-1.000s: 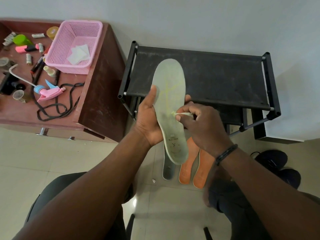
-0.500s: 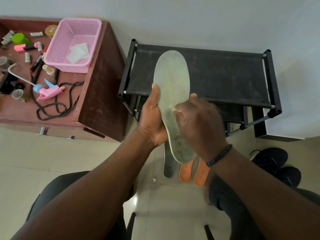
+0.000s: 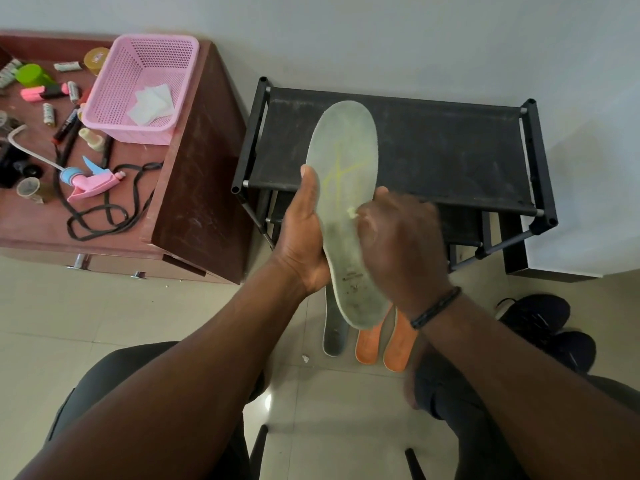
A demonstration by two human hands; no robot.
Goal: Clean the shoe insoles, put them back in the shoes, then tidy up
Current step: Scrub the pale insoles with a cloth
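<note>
A brown tabletop [image 3: 194, 188] stands at left beside a black rack [image 3: 433, 154]; on it sit a pink basket [image 3: 114, 109] holding white sheets [image 3: 150, 103], a pink sprayer [image 3: 91, 183], a black cord [image 3: 104, 216], a green cup [image 3: 33, 76], markers and small tubes.

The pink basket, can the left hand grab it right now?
Probably not yet: the left hand is holding the insole, and the basket sits off to the side on the desk.
</note>
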